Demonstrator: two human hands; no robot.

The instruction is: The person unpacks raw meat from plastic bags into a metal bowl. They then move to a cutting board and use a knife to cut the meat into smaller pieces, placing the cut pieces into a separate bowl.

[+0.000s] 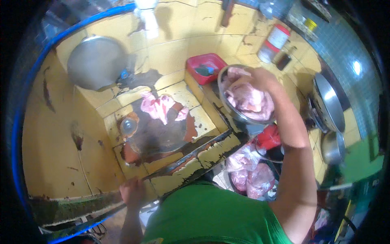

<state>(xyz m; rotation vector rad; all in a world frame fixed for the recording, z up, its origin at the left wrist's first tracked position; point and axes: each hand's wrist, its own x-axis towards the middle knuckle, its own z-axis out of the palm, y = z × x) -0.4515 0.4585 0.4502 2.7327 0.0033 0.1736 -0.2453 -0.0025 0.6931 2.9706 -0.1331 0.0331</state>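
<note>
My right hand point(263, 80) reaches into a metal bowl point(224, 102) heaped with pale pink raw meat point(249, 97). Its fingers close on a piece near the top, partly blurred. Beside the bowl, down in a yellow-tiled sink basin point(201, 117), pieces of skin-on raw meat point(158, 105) lie on a dark, worn patch of the floor. A smaller scrap point(182, 113) rests to their right. My left hand point(132, 190) rests on the basin's front tiled edge, and its fingers are too blurred to make out.
A red plastic basin point(208, 67) with scouring pads stands behind the bowl. A large round metal lid or pan point(96, 62) leans on the back wall. Bags of meat point(259, 180) sit low at right. Pans point(329, 102) and a red-lidded container point(274, 42) stand further right.
</note>
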